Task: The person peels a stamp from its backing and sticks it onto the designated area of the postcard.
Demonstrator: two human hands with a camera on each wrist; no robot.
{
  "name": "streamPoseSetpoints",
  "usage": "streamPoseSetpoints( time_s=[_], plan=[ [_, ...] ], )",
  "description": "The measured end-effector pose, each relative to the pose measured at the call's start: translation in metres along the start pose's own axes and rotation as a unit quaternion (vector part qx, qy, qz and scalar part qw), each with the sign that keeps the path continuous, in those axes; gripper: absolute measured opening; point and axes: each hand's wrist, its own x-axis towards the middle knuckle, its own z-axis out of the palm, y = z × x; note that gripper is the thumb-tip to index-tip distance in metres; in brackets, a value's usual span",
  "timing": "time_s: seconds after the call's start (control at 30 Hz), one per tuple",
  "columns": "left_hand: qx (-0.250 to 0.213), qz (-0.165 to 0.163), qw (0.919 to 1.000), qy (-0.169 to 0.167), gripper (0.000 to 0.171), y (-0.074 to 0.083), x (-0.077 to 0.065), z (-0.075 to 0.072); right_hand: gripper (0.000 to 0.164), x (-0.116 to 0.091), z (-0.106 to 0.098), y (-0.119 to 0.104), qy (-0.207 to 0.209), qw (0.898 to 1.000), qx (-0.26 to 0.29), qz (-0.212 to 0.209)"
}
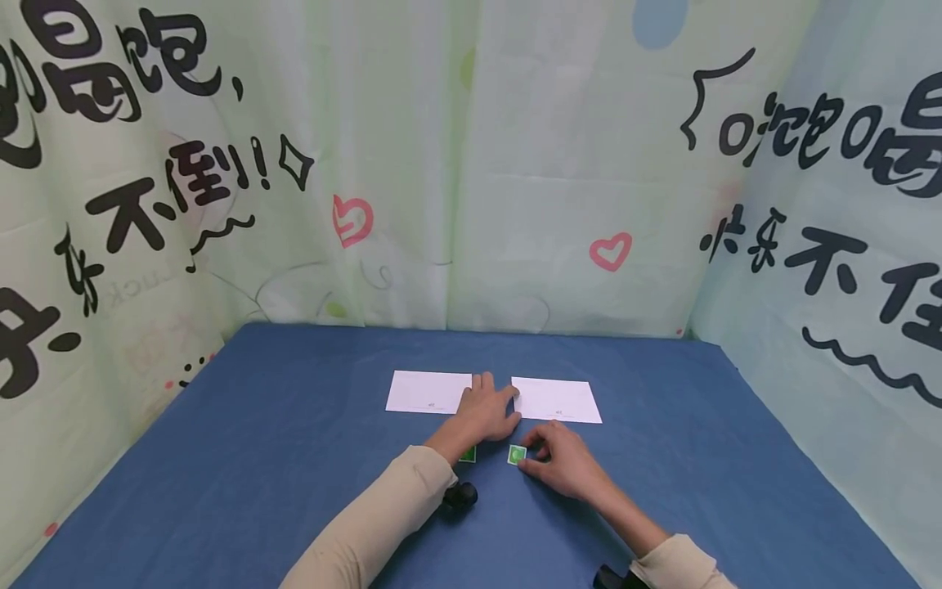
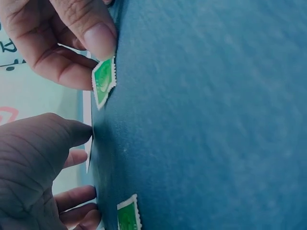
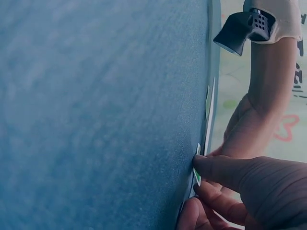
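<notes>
My right hand [image 1: 567,462] pinches a green postage stamp [image 1: 516,456] with a white perforated border between thumb and fingers. In the left wrist view that stamp [image 2: 104,80] is tilted, close to the blue surface. My left hand [image 1: 486,413] rests with fingers spread between two white paper rectangles, touching the left edge of the right one [image 1: 557,399] and covering a corner of the left one [image 1: 429,392]. A second green stamp [image 1: 468,455] lies flat, partly hidden behind my left wrist. In the right wrist view, the pinched stamp [image 3: 197,167] shows almost edge-on.
A blue cloth [image 1: 294,458] covers the table. Printed curtains [image 1: 508,180] stand behind it and along both sides. Black wrist cameras [image 1: 460,496] are strapped at both cuffs, the left one close to the second stamp.
</notes>
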Motion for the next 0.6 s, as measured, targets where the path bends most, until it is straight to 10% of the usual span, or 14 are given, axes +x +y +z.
streamPoseSetpoints(
  time_s=[0.6],
  plan=[
    [-0.003, -0.013, 0.9999, -0.009, 0.047, 0.0007, -0.0001, 0.0016, 0.017, 0.0016, 0.0023, 0.0042, 0.014, 0.999, 0.014, 0.028]
  ],
)
